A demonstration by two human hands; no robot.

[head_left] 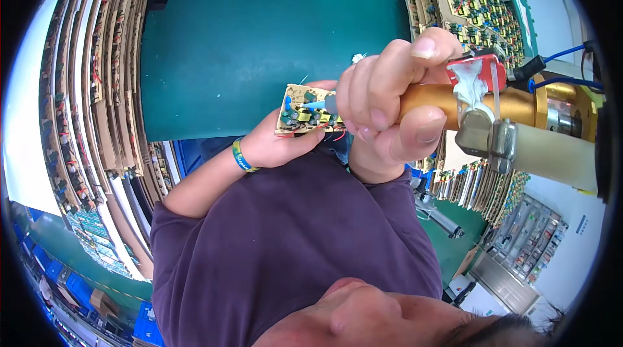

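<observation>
A: What is each hand doing?
B: The left hand [276, 146] grips a circuit board [302, 115] from below, thumb along its near edge. The right hand [389, 87] is wrapped around a gold-coloured tool [431, 97].
A: Which way do they point?
B: The tool's long axis runs nearly level across the view, its pale-blue tip [314, 105] aimed left, over the board. The board sits in front of the person's chest, its visible length also running left to right, with the parts facing up.
A: Does the tip touch it?
B: I can't tell; the tip overlaps the parts from this angle. The board's right end is hidden behind the tool and right hand, and most of the left fingers are behind the board.
A: And farther out?
B: A red plate [490, 73] with a whitish smear is mounted on the tool, whose rear runs into the dark rim. Beyond lies a green work surface [272, 35], flanked by layered boards on cardboard, left [107, 55] and right [480, 3]; single boards there are hard to separate.
</observation>
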